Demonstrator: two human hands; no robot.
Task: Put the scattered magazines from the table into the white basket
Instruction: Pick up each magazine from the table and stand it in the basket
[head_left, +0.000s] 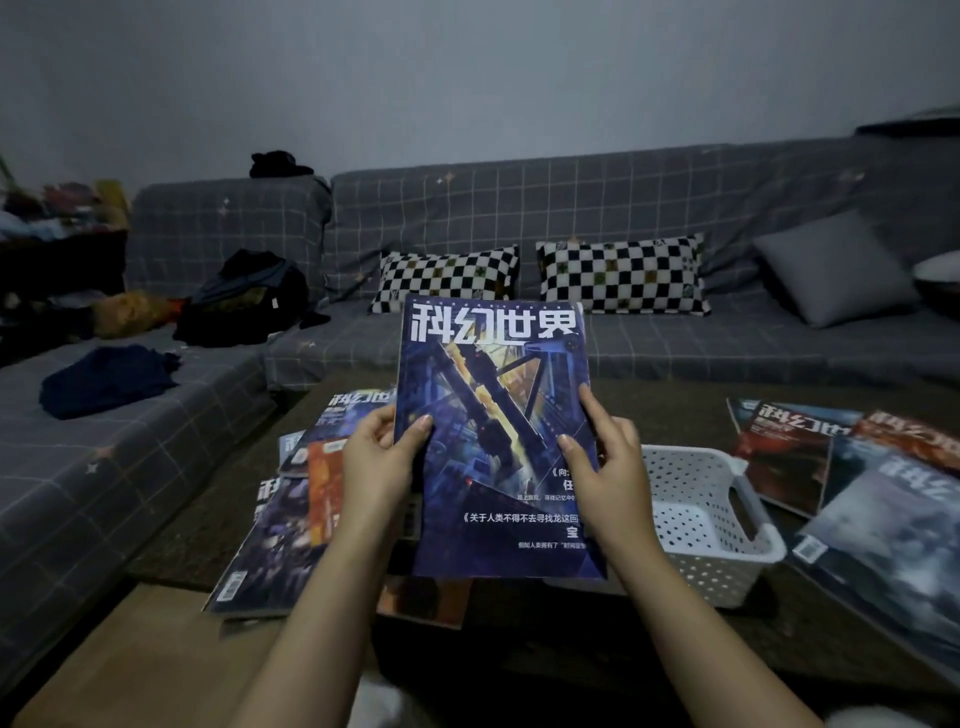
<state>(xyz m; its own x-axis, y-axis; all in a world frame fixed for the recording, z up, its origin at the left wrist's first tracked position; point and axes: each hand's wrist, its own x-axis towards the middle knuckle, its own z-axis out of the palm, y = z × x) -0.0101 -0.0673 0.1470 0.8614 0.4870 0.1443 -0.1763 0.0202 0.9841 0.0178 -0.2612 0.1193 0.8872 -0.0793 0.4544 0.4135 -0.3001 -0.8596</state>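
Note:
I hold a blue magazine (493, 415) upright in front of me, above the table. My left hand (379, 462) grips its left edge and my right hand (602, 462) grips its right edge, thumbs on the cover. The white perforated basket (711, 519) sits on the table just right of the magazine, partly hidden behind it; what I see of its inside holds nothing. Several magazines (291, 519) lie overlapping on the table to the left, one with an orange cover (324, 488). More magazines (789, 447) lie to the right of the basket, including a large grey one (893, 540).
A dark low table (675, 410) carries everything. Behind it runs a grey checked sofa (571, 208) with two checkerboard pillows (621, 273), a grey cushion (831, 275) and piled clothes (244, 301) at the left. Wooden floor (135, 654) shows at lower left.

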